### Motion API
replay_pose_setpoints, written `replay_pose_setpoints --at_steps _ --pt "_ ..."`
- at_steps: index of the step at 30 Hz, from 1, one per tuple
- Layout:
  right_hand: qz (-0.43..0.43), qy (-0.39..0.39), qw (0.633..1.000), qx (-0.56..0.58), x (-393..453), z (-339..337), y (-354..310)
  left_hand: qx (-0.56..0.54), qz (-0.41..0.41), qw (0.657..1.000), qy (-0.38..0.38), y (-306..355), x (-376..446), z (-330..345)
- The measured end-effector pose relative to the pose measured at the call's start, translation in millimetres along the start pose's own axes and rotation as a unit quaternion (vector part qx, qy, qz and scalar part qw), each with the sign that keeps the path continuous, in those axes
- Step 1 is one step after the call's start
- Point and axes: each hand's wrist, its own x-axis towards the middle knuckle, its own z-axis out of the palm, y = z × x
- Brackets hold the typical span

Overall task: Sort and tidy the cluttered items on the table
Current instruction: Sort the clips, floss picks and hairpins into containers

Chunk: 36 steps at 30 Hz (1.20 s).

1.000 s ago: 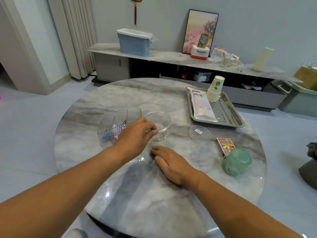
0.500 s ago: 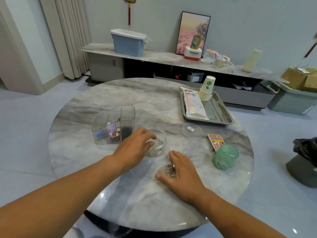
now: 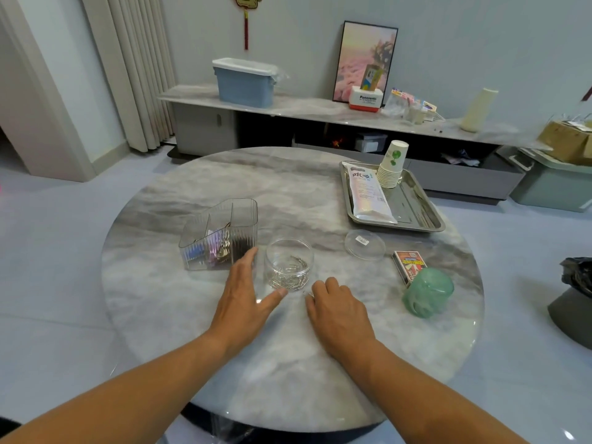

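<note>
Since half a second ago the paper clips [image 3: 290, 277] have gone from the table [image 3: 288, 187] into the clear jar [image 3: 288, 262]. Left hand [image 3: 245, 296] lies flat and spread beside the jar, holding nothing; right hand [image 3: 336, 307], fingers curled before it, seemingly pinches a stray clip. A knock could tip the jar, whose lid [image 3: 364, 244] lies right of it. Marble top; sideboard [image 3: 320, 113] behind.

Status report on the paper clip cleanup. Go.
Left hand open beside the clear jar, not gripping. Right hand curled on the table, seemingly pinching a clip. Most paper clips already in jar. Lid off, lying clear.
</note>
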Motion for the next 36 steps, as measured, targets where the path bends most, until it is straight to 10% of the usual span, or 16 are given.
replay_pose_setpoints --at_steps 9,14,28,36 --pt "0.08 -0.136 0.979 0.126 18 -10 9 0.004 -0.021 0.999 -0.039 1 12 15" --pt "0.191 0.004 0.916 0.354 59 -38 13 0.029 -0.041 0.998 -0.03 9 21 18" --pt "0.026 -0.066 0.964 0.257 127 -3 -18 0.056 -0.08 0.995 -0.017 19 43 22" --pt "0.062 -0.001 0.908 0.415 109 -26 -6 0.046 -0.067 0.997 -0.016 16 43 23"
